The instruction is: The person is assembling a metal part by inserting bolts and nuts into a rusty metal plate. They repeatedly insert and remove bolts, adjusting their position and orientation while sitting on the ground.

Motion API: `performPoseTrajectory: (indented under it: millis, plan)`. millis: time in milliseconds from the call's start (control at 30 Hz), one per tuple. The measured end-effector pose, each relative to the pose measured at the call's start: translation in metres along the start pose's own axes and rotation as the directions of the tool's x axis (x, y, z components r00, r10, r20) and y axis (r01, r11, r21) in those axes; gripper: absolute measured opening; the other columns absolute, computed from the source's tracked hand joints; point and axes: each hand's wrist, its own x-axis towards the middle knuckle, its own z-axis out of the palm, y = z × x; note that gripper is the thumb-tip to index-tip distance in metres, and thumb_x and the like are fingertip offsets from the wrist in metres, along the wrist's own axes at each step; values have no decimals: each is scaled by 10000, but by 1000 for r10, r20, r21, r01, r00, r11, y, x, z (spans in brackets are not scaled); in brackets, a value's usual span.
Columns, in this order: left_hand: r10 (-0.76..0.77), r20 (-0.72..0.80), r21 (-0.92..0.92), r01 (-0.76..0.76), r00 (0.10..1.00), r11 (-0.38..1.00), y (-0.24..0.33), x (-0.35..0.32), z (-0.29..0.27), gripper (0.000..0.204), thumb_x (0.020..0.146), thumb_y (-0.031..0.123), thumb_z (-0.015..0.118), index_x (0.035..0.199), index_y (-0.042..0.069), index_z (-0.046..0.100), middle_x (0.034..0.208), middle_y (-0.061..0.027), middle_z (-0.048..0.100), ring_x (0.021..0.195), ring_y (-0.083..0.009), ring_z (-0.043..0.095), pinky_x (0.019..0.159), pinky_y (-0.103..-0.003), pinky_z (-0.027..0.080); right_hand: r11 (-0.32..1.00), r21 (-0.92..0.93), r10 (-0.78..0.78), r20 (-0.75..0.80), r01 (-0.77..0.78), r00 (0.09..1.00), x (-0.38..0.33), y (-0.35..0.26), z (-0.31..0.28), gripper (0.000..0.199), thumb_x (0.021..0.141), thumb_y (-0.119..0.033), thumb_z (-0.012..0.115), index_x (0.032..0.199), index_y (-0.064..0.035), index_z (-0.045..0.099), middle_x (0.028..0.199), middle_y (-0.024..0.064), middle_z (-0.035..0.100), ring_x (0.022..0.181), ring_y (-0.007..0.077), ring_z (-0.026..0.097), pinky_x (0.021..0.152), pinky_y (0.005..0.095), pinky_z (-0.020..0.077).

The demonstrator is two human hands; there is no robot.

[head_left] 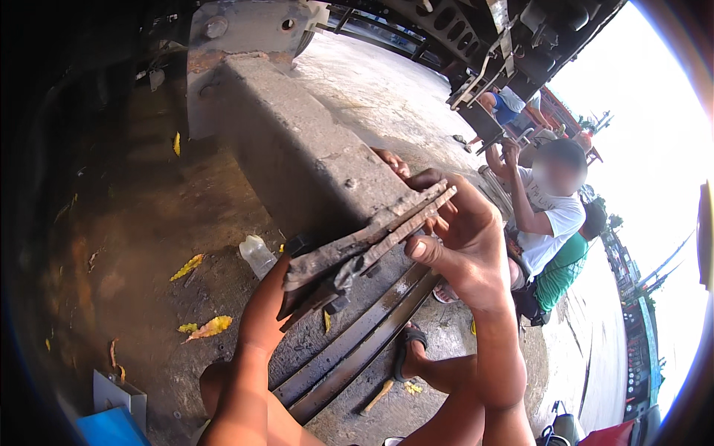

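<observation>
A thick, rusty square steel beam slants down toward me from a bracket under a vehicle. Across its near end sit worn metal plates, layered with a narrow gap between them, and a dark bolt or nut shows at the lower side. My right hand closes round the plates' right end, thumb on the near side and fingers behind. Behind their left end reaches my left hand, its fingers hidden. Some fingertips show past the beam's far side; whose they are is unclear.
Two long dark steel strips lie on the ground below, near a wooden handle. A clear plastic bottle and yellow leaves lie leftward. A person in white sits at right beside someone in green. A blue-and-white box stands lower left.
</observation>
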Motion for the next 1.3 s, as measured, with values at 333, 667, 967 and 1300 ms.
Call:
performPoseTrajectory:
  millis: [333, 667, 967, 1300]
  plan:
    - [171, 92, 119, -181, 981, 976, 28, -24, 30, 476, 1043, 275, 503, 1436, 22, 410, 1415, -91, 475, 1293, -221, 479, 1121, -377, 383, 997, 17, -79, -42, 80, 996, 3, 9, 2, 466, 706, -168, 951, 1009, 73, 691, 800, 20, 656, 755, 71, 598, 676, 288, 511]
    - [252, 102, 104, -262, 962, 959, 40, -40, 34, 593, 1080, 367, 422, 1551, 32, 292, 1563, -104, 375, 1441, -258, 394, 1229, -423, 299, 993, -59, -109, -104, 104, 989, -6, 2, 1, 482, 686, -145, 951, 1014, 84, 682, 889, 73, 670, 758, 126, 631, 688, 307, 540]
    - [257, 371, -24, -267, 893, 963, 46, -39, 28, 606, 1088, 369, 412, 1568, 29, 267, 1597, -115, 336, 1499, -232, 309, 1267, -412, 204, 976, -83, -211, -159, 200, 964, -7, 7, 4, 505, 662, -134, 960, 1007, 81, 660, 873, 75, 636, 761, 136, 626, 691, 310, 535]
    - [229, 360, -113, -201, 905, 973, 41, -40, 33, 574, 1089, 355, 415, 1542, 25, 290, 1569, -123, 361, 1476, -243, 335, 1255, -416, 225, 981, -108, -176, -148, 161, 973, -7, 5, 4, 469, 672, -101, 945, 1001, 61, 653, 861, 75, 644, 755, 133, 628, 685, 305, 528]
